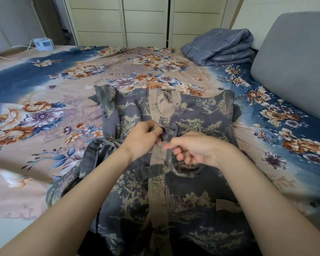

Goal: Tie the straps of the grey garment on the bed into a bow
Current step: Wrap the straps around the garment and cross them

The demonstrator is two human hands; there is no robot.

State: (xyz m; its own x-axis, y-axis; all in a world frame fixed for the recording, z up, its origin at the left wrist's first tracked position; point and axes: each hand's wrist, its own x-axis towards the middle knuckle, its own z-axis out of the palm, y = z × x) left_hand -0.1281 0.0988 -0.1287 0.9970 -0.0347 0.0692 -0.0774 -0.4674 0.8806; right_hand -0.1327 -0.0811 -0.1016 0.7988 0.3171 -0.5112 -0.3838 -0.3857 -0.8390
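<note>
Head camera looks down over a bed (44,74) covered in a floral sheet, and the grey garment (198,115), printed with trees and buildings and split by a tan centre band, lies flat across the middle and lower part of the frame. The left hand (142,139) sits at the centre, its fingers closed around a small bunched loop of strap (163,134) right on the tan band. The right hand (194,148) is just beside it, thumb and forefinger pinching a thin strap end (168,154) while the other fingers curl loosely underneath. Below both hands a flat length of strap (148,171) runs across the garment. At the upper right a folded blue quilt (220,47) rests near a grey headboard (294,61), and a small white fan (44,44) stands at the upper left.
</note>
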